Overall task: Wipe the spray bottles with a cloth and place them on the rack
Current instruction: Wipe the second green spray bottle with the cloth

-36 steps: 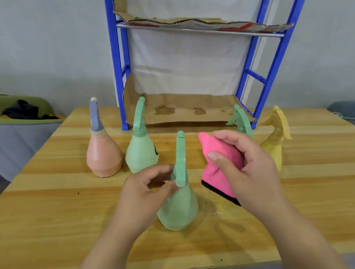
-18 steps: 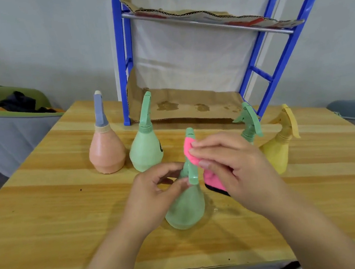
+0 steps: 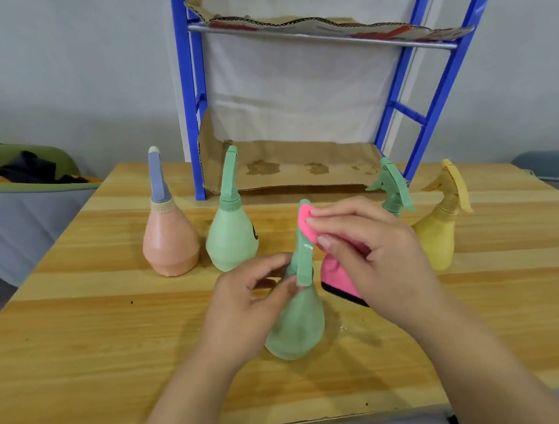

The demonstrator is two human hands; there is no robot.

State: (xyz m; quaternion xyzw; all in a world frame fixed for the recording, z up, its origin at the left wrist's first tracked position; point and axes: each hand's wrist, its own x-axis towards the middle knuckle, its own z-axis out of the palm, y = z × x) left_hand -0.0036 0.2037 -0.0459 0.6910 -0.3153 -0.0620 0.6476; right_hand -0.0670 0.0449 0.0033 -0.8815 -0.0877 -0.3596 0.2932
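Observation:
A pale green spray bottle (image 3: 299,327) stands on the wooden table (image 3: 77,336) near the front. My left hand (image 3: 246,305) holds its neck between thumb and fingers. My right hand (image 3: 375,253) pinches a pink cloth (image 3: 338,274) with a black edge against the top of that bottle's green nozzle. Behind stand a peach bottle (image 3: 170,240) with a blue nozzle, a second green bottle (image 3: 232,237), a green trigger sprayer (image 3: 392,186) partly hidden by my right hand, and a yellow bottle (image 3: 437,233). The blue rack (image 3: 189,100) stands at the table's back.
Brown cardboard (image 3: 301,171) lines the rack's lower shelf, and torn cardboard (image 3: 337,24) lies on the upper one. A green and grey chair (image 3: 12,205) with dark clothing on it stands to the left. A grey-blue object (image 3: 556,165) sits at the right edge.
My right hand moved the pink cloth left from beside the bottle onto the top of its nozzle. My left hand kept its hold on the neck.

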